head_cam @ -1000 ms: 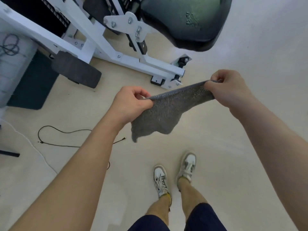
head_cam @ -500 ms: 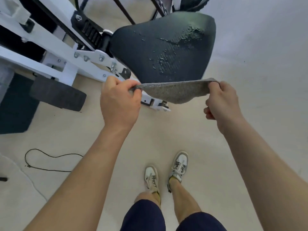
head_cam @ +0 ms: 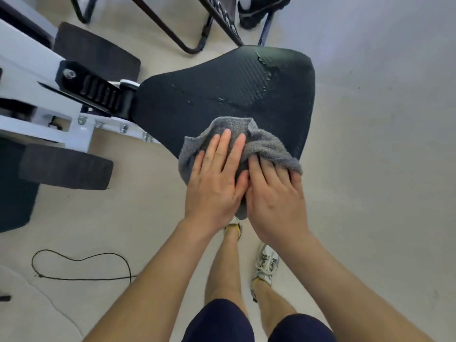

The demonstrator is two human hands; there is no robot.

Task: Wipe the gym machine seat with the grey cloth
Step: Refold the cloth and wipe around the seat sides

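Note:
The black textured machine seat (head_cam: 229, 90) fills the upper middle of the head view, with wet drops and streaks across its far right part. The grey cloth (head_cam: 261, 141) lies bunched on the seat's near edge. My left hand (head_cam: 217, 176) presses flat on the cloth with straight fingers. Beside it, touching, my right hand (head_cam: 274, 191) also lies on the cloth, its fingertips tucked under a fold at the cloth's right side.
The white machine frame (head_cam: 37, 112) with a black adjuster (head_cam: 98, 92) runs along the left. Black foot pads (head_cam: 64, 166) sit low left. A black cable (head_cam: 81, 267) loops on the beige floor. Black tube legs (head_cam: 187, 33) stand behind the seat.
The cloth was stretched in the air between both hands. It now lies on the seat with both hands close together on top, and the seat is nearer in view.

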